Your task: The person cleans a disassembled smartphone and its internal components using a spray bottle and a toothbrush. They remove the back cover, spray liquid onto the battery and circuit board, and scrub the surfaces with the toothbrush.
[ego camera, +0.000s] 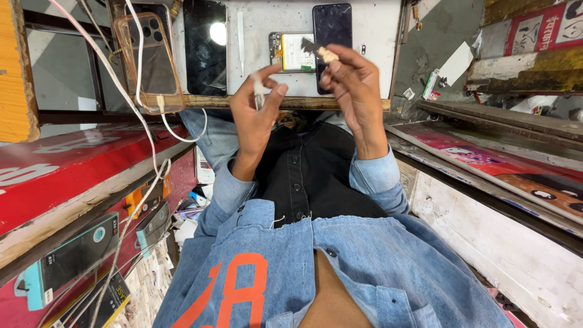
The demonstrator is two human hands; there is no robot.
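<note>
My left hand (255,115) pinches a small white, slim piece (259,91) between thumb and fingers, just in front of the work board's near edge. My right hand (352,79) is raised over the board and grips a small pale part with a dark tab (322,51) at its fingertips. Right behind that hand lie an opened phone with its insides showing (290,51) and a dark phone (332,27). Both forearms wear rolled denim sleeves.
The white work board (376,36) also carries another dark phone (205,45), a phone in a clear case (149,58) with a white cable (136,121), and tweezers (241,39). Red shelves with boxed accessories (73,255) stand left; a counter edge (486,164) runs right.
</note>
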